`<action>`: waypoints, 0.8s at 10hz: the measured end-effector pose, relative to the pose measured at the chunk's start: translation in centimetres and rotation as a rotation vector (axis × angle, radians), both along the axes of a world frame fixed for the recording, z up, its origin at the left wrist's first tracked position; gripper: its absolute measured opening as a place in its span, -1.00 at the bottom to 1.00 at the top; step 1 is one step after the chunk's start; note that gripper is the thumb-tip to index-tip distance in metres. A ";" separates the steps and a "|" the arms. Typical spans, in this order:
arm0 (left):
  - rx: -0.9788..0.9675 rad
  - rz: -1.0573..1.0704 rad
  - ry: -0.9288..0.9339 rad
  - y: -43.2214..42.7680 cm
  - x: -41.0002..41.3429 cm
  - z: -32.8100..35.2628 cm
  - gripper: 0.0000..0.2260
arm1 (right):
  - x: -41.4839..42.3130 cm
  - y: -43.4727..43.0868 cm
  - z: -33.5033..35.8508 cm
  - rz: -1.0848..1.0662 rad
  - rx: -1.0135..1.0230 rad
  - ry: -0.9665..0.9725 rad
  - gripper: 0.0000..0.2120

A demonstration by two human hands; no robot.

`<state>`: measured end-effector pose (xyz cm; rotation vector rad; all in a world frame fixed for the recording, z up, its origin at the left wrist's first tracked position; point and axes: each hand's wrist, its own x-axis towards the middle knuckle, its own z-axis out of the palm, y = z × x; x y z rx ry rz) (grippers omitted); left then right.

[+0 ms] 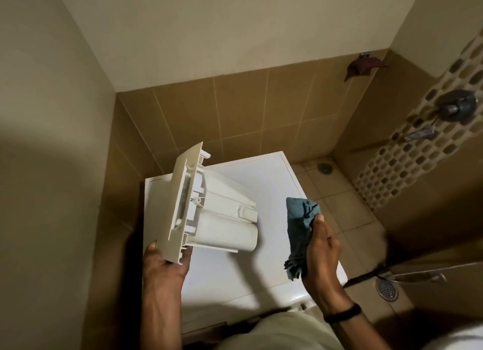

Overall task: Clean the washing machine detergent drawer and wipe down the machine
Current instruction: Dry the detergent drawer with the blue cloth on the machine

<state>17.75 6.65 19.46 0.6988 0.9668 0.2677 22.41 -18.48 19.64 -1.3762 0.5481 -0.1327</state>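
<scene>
The detergent drawer (217, 208) is out of its slot and held in the air above the lid of the washing machine (264, 172). It is tipped so that its pale underside and rounded compartment backs face the camera. The left hand (165, 264) grips it with thumb and fingers curled round the lower corner of the front panel. The right hand (322, 253) is near the drawer but apart from it, fingers and thumb clamped on a bunched blue cloth (300, 224).

To wipe well, I judge the cloth should run along the grooves between the compartment backs and around the ribs behind the panel (residue tends to lodge there). A hold nearer the drawer's body would help, since a corner grip may let it twist under pressure.
</scene>
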 end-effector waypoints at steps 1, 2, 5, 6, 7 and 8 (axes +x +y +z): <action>-0.145 -0.108 -0.067 0.5 -0.6 -2.1 -0.75 | 0.6 0.1 -1.7 -0.073 0.014 0.067 -0.65; -0.129 -0.173 -0.059 0.7 -1.5 -2.0 -0.70 | 0.4 0.6 -2.0 -0.051 -0.015 0.068 -0.65; 0.307 -0.269 -0.147 -1.3 -5.3 -0.2 -0.56 | 0.5 3.1 1.1 0.008 -0.140 -0.206 -0.61; 0.349 -0.279 -0.181 -1.1 -6.0 -1.2 -0.46 | 0.4 2.9 1.4 -0.037 -0.064 -0.155 -0.63; 0.250 -0.138 -0.026 0.1 -4.0 -0.2 -0.69 | -0.7 2.1 1.8 -0.005 0.050 -0.003 -0.60; 0.098 -0.046 -0.030 0.4 -2.3 0.4 -0.56 | -2.0 1.5 2.6 0.030 0.111 0.127 -0.56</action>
